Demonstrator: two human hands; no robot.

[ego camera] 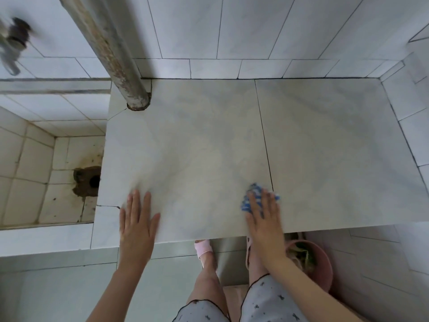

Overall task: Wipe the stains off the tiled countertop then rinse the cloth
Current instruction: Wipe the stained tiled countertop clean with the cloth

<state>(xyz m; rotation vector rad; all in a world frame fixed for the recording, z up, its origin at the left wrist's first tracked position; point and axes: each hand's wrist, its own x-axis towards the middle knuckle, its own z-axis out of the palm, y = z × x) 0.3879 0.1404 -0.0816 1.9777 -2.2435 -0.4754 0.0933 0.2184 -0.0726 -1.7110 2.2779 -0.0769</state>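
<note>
- Grip, right hand (263, 220): fingers spread flat, palm pressing the cloth (254, 196) onto the bench (209, 140); no pinch, the cloth is trapped under the fingers. Held flat, likely to spread pressure for wiping.
- Grip, left hand (138, 219): open, fingers extended and lying flat on the bench, holding nothing; probably bracing the body while the other hand works.
- Cloth: blue and white, soft, bunched; it shows past the fingertips and at both sides of the right hand. It sits near the front edge of the bench, just beside the dark grout line that divides the two large tiles.
- Bench: two large glossy tiles, pale grey with a cream marbled cast; smooth, rectangular, with a crack at the front left corner. No distinct stain can be made out; some blur hides fine marks.
- Pipe (116, 54): round metal, rust-flecked, rising from the rear left corner of the bench.
- Sink (41, 173): left of the bench, sunken, lined with small square tiles, grimy brown around the drain hole. Judged the rinsing place.
- Tap (14, 40): on the wall above the sink, blurred.
- Basin (311, 263): pink, round, on the floor under the front right of the bench.
</note>
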